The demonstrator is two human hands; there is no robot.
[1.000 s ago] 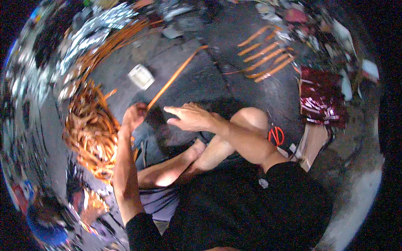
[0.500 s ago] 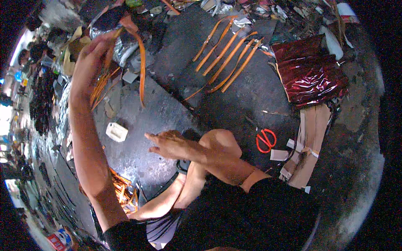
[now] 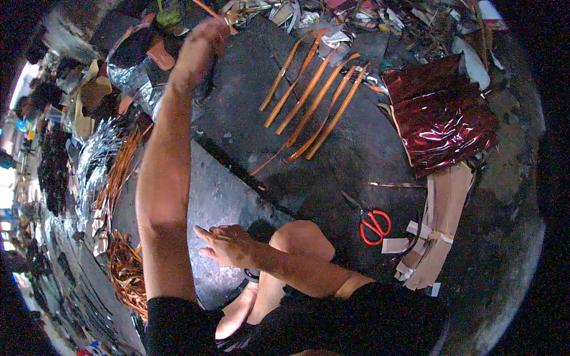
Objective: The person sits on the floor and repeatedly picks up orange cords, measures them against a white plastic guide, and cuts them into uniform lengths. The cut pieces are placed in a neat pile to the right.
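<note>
My left hand [image 3: 202, 50] reaches far forward, its fingers closed at an orange strip [image 3: 209, 8] near the top edge. The fingertips are small and partly hidden. My right hand [image 3: 227, 244] hovers in front of my bent knee with nothing in it, fingers apart and the index finger stretched out. Several flat orange strips [image 3: 317, 107] lie side by side on the dark ground, beyond my right hand. To the left of my left arm lie a bundle of thin orange-brown strips [image 3: 122, 169] and a heap of curled orange strips [image 3: 127, 276].
Red-handled scissors [image 3: 375, 228] lie right of my knee. Beyond them are a shiny dark red sheet [image 3: 442, 113] and long cardboard pieces [image 3: 442, 228]. Silvery strips [image 3: 110, 151] lie at the left. Mixed scraps [image 3: 380, 21] line the far edge.
My left hand has swung right and forward, and the long strip that hung from it no longer shows there. My left arm now covers the small white dish's place. The view has shifted.
</note>
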